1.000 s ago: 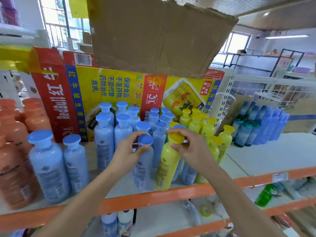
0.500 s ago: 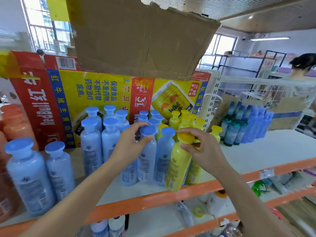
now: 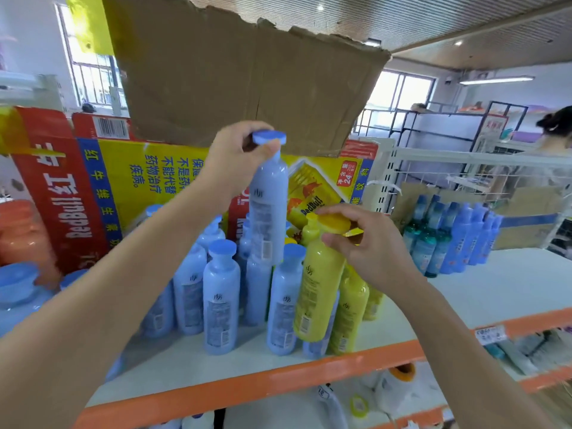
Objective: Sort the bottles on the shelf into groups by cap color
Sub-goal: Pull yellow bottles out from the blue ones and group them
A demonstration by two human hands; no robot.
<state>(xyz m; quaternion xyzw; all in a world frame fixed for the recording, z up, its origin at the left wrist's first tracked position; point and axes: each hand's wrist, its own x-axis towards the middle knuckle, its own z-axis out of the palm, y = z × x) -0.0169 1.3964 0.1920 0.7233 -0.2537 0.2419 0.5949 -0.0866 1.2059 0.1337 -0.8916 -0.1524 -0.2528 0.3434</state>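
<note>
My left hand (image 3: 235,159) grips a blue-capped bottle (image 3: 268,209) by its neck and holds it in the air above the group of blue-capped bottles (image 3: 221,301) on the shelf (image 3: 309,370). My right hand (image 3: 368,246) pinches the cap of a yellow bottle (image 3: 315,286), which is tilted and lifted off the shelf at the front. Behind and beside it stand more yellow-capped bottles (image 3: 351,308). Some of them are hidden by my right hand.
Orange bottles (image 3: 21,236) and large blue-capped bottles (image 3: 18,292) stand at the left. A red and yellow carton (image 3: 130,178) lines the back, with torn brown cardboard (image 3: 247,75) overhead. Darker blue bottles (image 3: 455,239) stand at the right on the white shelf top. A person (image 3: 554,131) is far right.
My left hand has lifted the blue-capped bottle up out of the group. My right hand has raised and tilted the yellow bottle. The view has turned to the right.
</note>
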